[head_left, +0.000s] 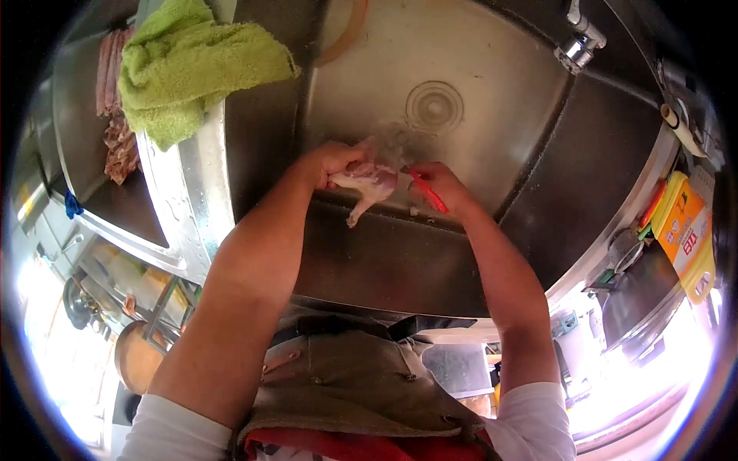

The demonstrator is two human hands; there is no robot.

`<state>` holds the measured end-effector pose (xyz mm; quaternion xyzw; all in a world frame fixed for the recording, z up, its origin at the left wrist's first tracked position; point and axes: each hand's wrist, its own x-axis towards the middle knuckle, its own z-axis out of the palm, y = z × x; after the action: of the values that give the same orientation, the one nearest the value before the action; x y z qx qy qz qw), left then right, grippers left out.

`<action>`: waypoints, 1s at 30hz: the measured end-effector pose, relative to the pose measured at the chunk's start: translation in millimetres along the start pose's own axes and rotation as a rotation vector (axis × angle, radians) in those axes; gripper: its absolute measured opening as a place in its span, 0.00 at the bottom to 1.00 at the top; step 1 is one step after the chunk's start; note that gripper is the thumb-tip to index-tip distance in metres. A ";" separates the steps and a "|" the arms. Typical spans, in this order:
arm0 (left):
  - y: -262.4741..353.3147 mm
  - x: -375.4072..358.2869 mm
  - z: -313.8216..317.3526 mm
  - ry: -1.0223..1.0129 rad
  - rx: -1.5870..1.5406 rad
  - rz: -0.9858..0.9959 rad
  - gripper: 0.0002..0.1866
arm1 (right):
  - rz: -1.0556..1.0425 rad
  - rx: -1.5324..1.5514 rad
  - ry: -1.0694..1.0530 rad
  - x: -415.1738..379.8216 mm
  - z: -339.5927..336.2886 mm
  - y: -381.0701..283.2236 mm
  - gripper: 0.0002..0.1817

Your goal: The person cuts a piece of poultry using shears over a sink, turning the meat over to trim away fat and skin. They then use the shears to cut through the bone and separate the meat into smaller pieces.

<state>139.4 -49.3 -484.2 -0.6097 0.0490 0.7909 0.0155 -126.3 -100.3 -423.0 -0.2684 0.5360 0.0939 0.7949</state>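
My left hand [338,161] is closed on a piece of raw poultry [370,181] over the near edge of the sink [507,77]. A leg of the piece hangs down toward me. Just to its right, my right hand [440,187] is wrapped round a small tool with a red handle [429,194]. The tip of the tool is near the right side of the meat, and its exact shape is too small to tell. The round drain [434,107] lies beyond both hands.
A green towel [196,69] hangs over the metal divider at the left. More raw meat [121,146] lies in the left basin. A faucet [578,52] is at the upper right. Utensils and a yellow-orange package [684,230] stand at the right edge.
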 end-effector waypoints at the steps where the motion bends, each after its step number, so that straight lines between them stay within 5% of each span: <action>1: -1.6 1.3 0.5 -0.017 -0.005 -0.005 0.14 | -0.030 -0.060 -0.026 -0.4 -0.9 3.2 0.12; 4: -2.7 6.8 -3.2 -0.024 -0.023 0.000 0.12 | 0.001 -0.272 -0.027 5.5 -3.2 0.0 0.06; 10: 3.8 -1.9 -8.0 0.000 -0.087 -0.028 0.11 | 0.025 0.135 0.053 17.1 -11.7 11.5 0.15; 12: 5.0 -7.4 -4.3 -0.004 -0.092 -0.041 0.11 | -0.016 -0.073 -0.041 22.2 -6.5 22.6 0.16; 16: 7.6 -5.8 -3.0 -0.019 -0.079 -0.003 0.12 | 0.048 0.011 -0.122 10.9 -8.6 5.2 0.17; 19: 17.8 -39.7 11.9 0.053 -0.065 0.085 0.11 | 0.130 0.183 0.054 1.1 -3.8 5.6 0.15; 24: 43.9 -88.1 28.3 -0.032 0.200 0.149 0.18 | -0.177 0.204 0.173 -38.5 -3.1 -7.8 0.19; 27: 53.1 -128.2 51.0 -0.034 0.103 0.375 0.17 | -0.394 0.214 0.245 -82.5 9.8 -37.7 0.21; 30: 68.4 -182.2 60.1 -0.157 0.049 0.374 0.19 | -0.543 0.230 0.313 -130.3 34.2 -73.5 0.24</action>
<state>122.3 -105.1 -289.1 -0.5261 0.1793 0.8236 -0.1133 -119.8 -125.9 -271.9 -0.3210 0.5676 -0.2250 0.7240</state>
